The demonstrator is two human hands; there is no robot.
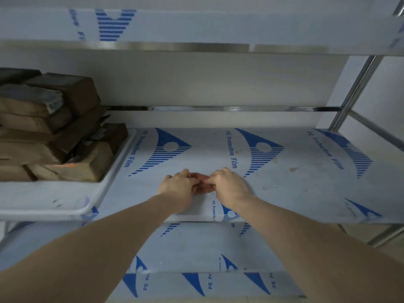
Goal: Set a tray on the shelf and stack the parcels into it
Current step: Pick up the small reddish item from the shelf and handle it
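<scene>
A white tray sits on the left part of the middle shelf. Several brown paper-wrapped parcels are stacked in it, piled high toward its back left. My left hand and my right hand rest together on the shelf to the right of the tray, near the front edge. Their fingertips touch each other, the fingers loosely bent. I see nothing held in either hand; the spot between them is shadowed and reddish.
The shelf is covered in white protective film with blue print. An upper shelf hangs close overhead and a lower shelf lies below. Metal uprights stand at the right, with a white wall behind.
</scene>
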